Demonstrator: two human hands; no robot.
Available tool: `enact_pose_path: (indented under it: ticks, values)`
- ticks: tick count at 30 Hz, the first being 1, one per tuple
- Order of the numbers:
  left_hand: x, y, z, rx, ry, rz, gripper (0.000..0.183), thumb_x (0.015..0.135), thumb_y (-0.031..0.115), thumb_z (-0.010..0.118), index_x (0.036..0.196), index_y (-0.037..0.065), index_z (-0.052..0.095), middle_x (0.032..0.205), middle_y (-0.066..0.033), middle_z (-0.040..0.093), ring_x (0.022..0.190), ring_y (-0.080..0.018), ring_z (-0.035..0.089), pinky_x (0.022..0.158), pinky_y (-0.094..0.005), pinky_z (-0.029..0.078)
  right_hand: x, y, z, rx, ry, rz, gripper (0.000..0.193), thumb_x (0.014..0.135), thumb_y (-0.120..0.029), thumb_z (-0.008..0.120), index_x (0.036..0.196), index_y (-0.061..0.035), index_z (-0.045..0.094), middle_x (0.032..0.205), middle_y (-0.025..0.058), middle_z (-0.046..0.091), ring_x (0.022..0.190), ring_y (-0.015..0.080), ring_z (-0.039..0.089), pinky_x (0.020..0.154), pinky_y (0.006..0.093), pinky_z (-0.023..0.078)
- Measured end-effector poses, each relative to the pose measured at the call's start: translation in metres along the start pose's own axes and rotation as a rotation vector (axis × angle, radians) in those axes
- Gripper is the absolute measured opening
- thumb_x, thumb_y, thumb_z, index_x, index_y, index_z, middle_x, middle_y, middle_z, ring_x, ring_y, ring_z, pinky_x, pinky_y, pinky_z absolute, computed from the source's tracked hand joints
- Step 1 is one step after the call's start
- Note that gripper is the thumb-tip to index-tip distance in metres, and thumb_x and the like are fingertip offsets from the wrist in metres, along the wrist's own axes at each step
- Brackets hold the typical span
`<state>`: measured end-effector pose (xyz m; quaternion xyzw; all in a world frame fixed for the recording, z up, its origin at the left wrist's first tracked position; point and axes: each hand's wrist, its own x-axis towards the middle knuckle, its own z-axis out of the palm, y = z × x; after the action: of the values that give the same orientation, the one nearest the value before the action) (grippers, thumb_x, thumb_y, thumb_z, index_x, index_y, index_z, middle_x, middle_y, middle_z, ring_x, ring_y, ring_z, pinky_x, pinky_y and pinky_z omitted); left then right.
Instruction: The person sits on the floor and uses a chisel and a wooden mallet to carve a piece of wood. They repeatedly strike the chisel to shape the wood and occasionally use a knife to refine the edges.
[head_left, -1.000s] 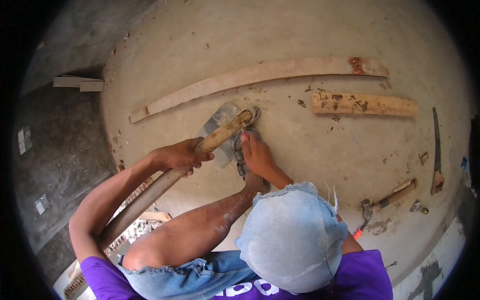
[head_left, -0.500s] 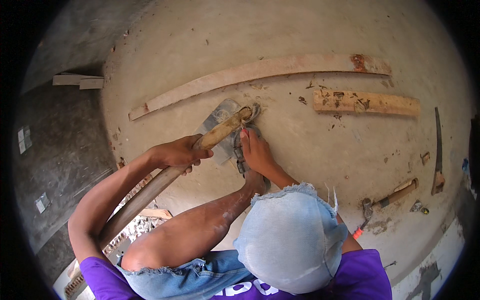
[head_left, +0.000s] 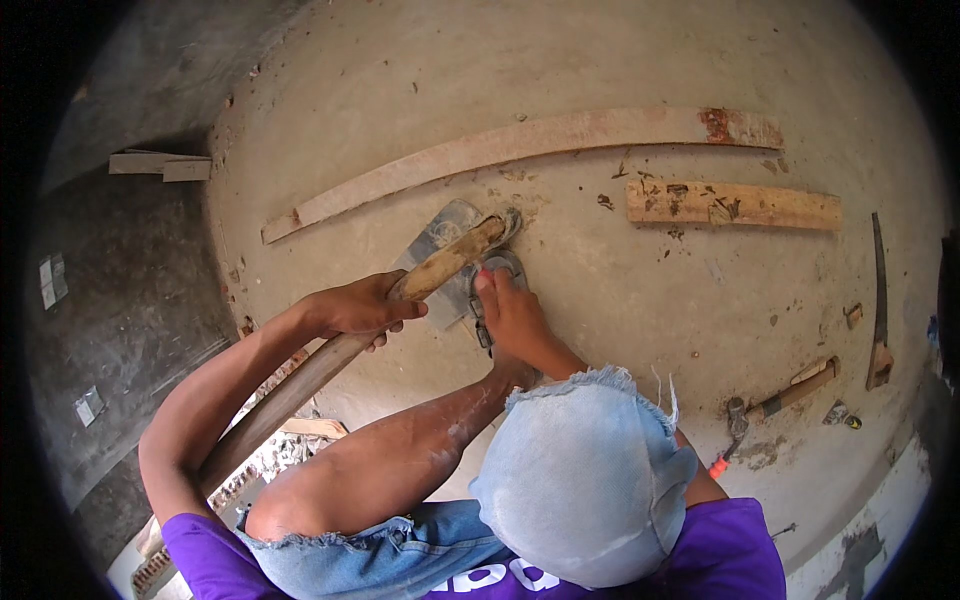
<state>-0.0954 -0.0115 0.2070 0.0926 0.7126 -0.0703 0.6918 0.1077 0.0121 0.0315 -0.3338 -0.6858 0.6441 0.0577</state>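
Observation:
A hoe with a long wooden handle (head_left: 290, 400) slants up from the lower left, its flat grey metal blade (head_left: 432, 242) resting on the floor. My left hand (head_left: 365, 312) is wrapped round the handle a short way below the blade. Just right of the handle's upper end, my right hand (head_left: 515, 310) is closed in a pinch. A bit of a small red object (head_left: 487, 271) shows at its fingertips; the rest is hidden by the fingers. Under that hand is my foot in a dark sandal (head_left: 484, 332), beside the blade.
A long board (head_left: 520, 140) and a shorter wooden piece (head_left: 735, 205) lie beyond. To the right are a hammer (head_left: 795, 388), a red-tipped tool (head_left: 719, 467) and a long dark blade with a wooden end (head_left: 880, 310). Rubble (head_left: 270, 455) lies at lower left.
My right hand has drawn slightly down from the end of the hoe handle, and less of the red object shows. The left hand and hoe stay in place.

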Motion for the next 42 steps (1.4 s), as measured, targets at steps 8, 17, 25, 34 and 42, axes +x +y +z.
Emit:
enact_pose_path:
  ticks: [8,17,25,34,42]
  values:
    - [0.002,-0.005,-0.001,0.043,-0.011,0.030,0.053,0.089,0.019,0.072,0.130,0.002,0.044,0.083,-0.0032,0.053,0.060,-0.0117,0.057,0.052,-0.0283,0.051,0.010,0.016,-0.011,-0.082,-0.081,0.061,0.043,0.105,-0.040,0.043,0.103,0.0021,0.050,0.083,0.0333,0.064,0.080,0.0537,0.063,0.072,0.0603,0.049]
    - [0.003,0.007,-0.006,0.081,-0.019,-0.013,0.045,0.089,0.020,0.070,0.123,0.002,0.046,0.082,-0.0037,0.054,0.059,-0.0123,0.056,0.051,-0.0282,0.051,0.001,0.002,-0.022,-0.114,-0.083,0.044,0.040,0.105,-0.039,0.044,0.104,-0.0007,0.053,0.081,0.0298,0.066,0.079,0.0516,0.064,0.073,0.0591,0.048]
    - [0.000,0.007,-0.006,0.002,-0.065,-0.085,0.037,0.090,0.021,0.071,0.114,0.004,0.048,0.082,-0.0043,0.053,0.060,-0.0129,0.056,0.050,-0.0291,0.050,-0.024,0.015,-0.049,-0.172,-0.081,0.119,0.035,0.105,-0.038,0.044,0.101,-0.0048,0.055,0.078,0.0243,0.066,0.076,0.0489,0.064,0.069,0.0551,0.047]
    - [0.044,0.029,-0.002,-0.006,-0.095,-0.038,0.020,0.085,0.014,0.070,0.091,0.002,0.055,0.073,-0.0068,0.055,0.057,-0.0182,0.056,0.049,-0.0348,0.051,-0.126,0.077,-0.141,-0.333,0.180,0.514,0.030,0.103,-0.033,0.051,0.105,-0.0039,0.058,0.078,0.0232,0.065,0.073,0.0408,0.065,0.068,0.0474,0.049]
    - [0.042,-0.007,-0.003,0.056,-0.044,0.136,0.022,0.085,0.016,0.070,0.095,0.003,0.056,0.073,-0.0049,0.054,0.057,-0.0163,0.056,0.049,-0.0328,0.051,-0.188,0.140,-0.180,-0.307,0.291,0.598,0.029,0.102,-0.032,0.053,0.106,-0.0037,0.058,0.080,0.0230,0.065,0.074,0.0399,0.065,0.069,0.0467,0.050]
